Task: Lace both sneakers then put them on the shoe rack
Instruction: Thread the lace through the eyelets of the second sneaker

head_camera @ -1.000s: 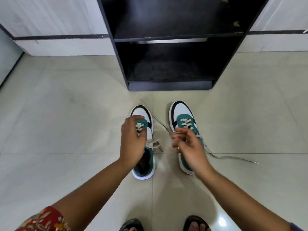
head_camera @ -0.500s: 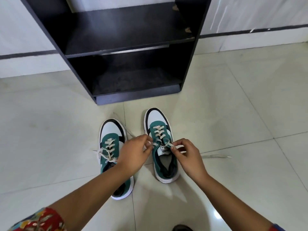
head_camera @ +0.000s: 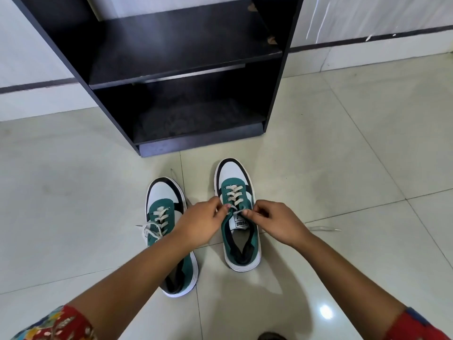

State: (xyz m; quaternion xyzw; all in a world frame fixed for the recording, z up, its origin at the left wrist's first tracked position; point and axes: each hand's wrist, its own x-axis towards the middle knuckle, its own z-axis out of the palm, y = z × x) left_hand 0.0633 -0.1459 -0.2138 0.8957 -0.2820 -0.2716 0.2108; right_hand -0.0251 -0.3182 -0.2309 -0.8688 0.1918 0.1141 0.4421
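Both hands are working over the right sneaker [head_camera: 239,217], which is standing on the tiled floor [head_camera: 343,168] just in front of the black shoe rack [head_camera: 186,69]. The left hand [head_camera: 203,223] is pinching the lace [head_camera: 234,195] at the top eyelets, and the right hand [head_camera: 277,223] is pinching it opposite, each grip clenched on lace. The left sneaker [head_camera: 166,217] is sitting beside it, farther from the rack.

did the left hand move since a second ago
Yes. The left hand left the left sneaker and crossed to the right sneaker, where it pinches lace opposite the right hand.
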